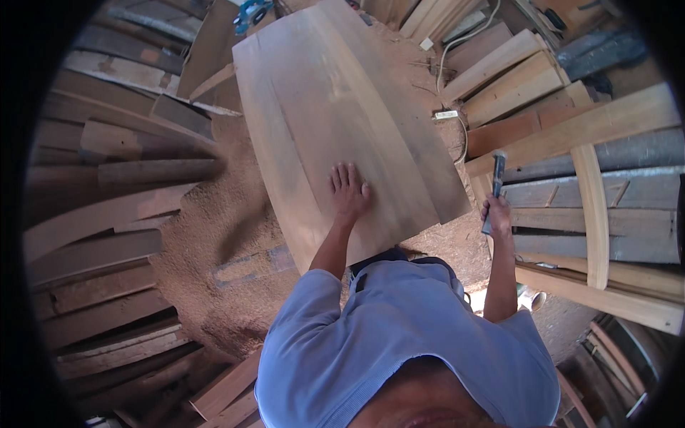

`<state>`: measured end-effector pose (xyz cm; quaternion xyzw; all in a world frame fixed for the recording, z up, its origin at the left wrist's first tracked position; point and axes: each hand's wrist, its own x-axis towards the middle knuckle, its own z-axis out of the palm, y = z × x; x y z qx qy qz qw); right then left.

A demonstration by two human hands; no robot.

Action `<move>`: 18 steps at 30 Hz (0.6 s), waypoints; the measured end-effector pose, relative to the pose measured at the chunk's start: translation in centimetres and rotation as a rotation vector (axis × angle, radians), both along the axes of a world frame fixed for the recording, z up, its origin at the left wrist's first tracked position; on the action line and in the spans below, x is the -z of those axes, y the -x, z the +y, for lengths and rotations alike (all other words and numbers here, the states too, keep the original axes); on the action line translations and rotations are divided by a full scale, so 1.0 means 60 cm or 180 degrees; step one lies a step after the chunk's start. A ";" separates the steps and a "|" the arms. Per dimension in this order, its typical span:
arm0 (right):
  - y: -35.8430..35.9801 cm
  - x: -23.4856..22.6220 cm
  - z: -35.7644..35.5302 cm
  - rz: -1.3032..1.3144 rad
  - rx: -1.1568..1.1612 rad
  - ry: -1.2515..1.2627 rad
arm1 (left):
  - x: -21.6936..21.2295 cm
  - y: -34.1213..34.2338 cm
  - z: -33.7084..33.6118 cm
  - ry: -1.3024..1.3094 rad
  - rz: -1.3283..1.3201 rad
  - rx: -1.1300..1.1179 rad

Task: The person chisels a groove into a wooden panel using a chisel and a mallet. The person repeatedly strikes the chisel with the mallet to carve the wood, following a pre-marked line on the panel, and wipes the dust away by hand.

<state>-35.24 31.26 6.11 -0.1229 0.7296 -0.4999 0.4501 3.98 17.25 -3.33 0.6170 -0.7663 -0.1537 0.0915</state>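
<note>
My left hand [349, 191] lies palm down on a large wooden panel [314, 93], its fingers stretched out and nothing in them. The panel is made of wide boards in lighter and darker tones, with its near edge close to my waist. Off to the right of the panel, my right hand [497, 212] is closed round a dark, long, narrow tool [498, 175]. That tool points away from me and has a pale, blurred far end; its exact kind cannot be made out. It is held apart from the panel.
Stacked boards [128, 171] line the left side, with sawdust [228, 200] over the floor. At right stands a wooden frame [592, 214] near more planks [499, 68]. A white power strip [446, 114] with a cable lies right of the panel; a blue power tool [251, 14] sits beyond it.
</note>
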 end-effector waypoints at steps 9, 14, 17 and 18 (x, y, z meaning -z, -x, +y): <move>-0.285 -0.040 -0.286 -0.0643 -0.2009 0.0648 | 0.017 -0.231 -0.157 -0.0306 -0.0794 -0.1101; -0.409 -0.004 -0.371 -0.0443 -0.2526 0.0517 | -0.035 -0.300 -0.284 -0.0843 -0.0625 -0.1511; -0.470 0.010 -0.412 -0.0341 -0.2637 0.0570 | -0.105 -0.270 -0.321 -0.0510 0.1391 -0.1145; -0.489 0.011 -0.423 -0.0323 -0.2728 0.0547 | -0.120 -0.249 -0.318 -0.0741 0.2445 -0.1021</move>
